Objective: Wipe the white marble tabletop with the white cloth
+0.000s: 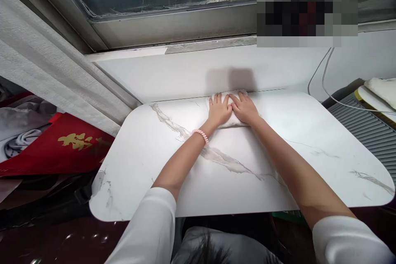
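Cloth (232, 120) flat at tabletop's (148, 161) wall-side edge. Left hand (220, 110), right hand (245, 109) palm-down on it, fingers spread, pinching nothing, thumbs nearly meeting. Both forearms reach forward, angled inward.

White marbled tabletop (173, 173) with grey-brown veins, white cloth (232, 121), red fabric (37, 152) with gold lettering.
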Motion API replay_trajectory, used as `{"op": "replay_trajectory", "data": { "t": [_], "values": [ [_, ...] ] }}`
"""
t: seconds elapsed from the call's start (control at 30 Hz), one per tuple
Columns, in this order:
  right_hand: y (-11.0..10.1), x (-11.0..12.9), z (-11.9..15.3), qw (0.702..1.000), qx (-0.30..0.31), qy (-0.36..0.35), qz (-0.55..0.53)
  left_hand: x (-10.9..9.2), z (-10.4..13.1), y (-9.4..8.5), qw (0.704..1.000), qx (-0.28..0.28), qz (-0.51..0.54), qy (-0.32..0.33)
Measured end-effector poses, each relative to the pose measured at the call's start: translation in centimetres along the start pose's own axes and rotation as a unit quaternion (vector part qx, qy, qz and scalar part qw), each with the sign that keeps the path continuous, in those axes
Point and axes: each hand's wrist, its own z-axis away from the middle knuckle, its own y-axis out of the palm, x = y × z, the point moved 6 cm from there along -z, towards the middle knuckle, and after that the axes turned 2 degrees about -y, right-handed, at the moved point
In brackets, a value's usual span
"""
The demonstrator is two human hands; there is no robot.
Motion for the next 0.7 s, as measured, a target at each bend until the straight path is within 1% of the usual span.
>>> {"op": "replay_trajectory", "data": {
  "t": [0.1, 0.17, 0.3, 0.4, 0.47, 0.5, 0.57, 0.6, 0.63, 0.7],
  "values": [
    [-0.7, 0.0, 3.1, 0.999, 0.013, 0.004, 0.03, -1.5, 2.5, 0.0, 1.0, 0.008, 0.007, 0.007],
    [-1.3, 0.1, 6.4, 0.999, 0.009, -0.007, 0.043, -3.1, 5.1, -0.1, 1.0, 0.016, 0.015, 0.015],
    [-2.8, 0.2, 14.6, 0.998, -0.01, -0.037, 0.05, -6.5, 12.1, -0.4, 0.997, 0.05, 0.046, 0.041],
    [-4.3, 0.4, 20.9, 0.998, -0.027, -0.033, 0.05, -9.1, 17.6, -0.9, 0.99, 0.069, 0.079, 0.099],
    [-5.2, 0.7, 24.2, 0.998, -0.024, -0.032, 0.051, -10.4, 20.4, -1.3, 0.984, 0.073, 0.097, 0.13],
    [-5.6, 0.7, 25.5, 0.998, -0.021, -0.029, 0.051, -10.9, 21.5, -1.4, 0.982, 0.075, 0.103, 0.139],
    [-6.1, 0.6, 27.1, 0.998, -0.015, -0.015, 0.053, -11.8, 22.6, -1.4, 0.979, 0.079, 0.111, 0.151],
    [-6.3, 0.4, 27.5, 0.998, -0.012, -0.006, 0.055, -12.1, 22.7, -1.2, 0.978, 0.082, 0.112, 0.154],
    [-6.3, 0.2, 27.5, 0.998, -0.01, 0.002, 0.058, -12.4, 22.5, -1.1, 0.978, 0.085, 0.11, 0.157],
    [-6.1, -0.7, 26.6, 0.997, -0.007, 0.022, 0.067, -12.8, 21.1, -0.6, 0.977, 0.093, 0.101, 0.164]
  ]
}}
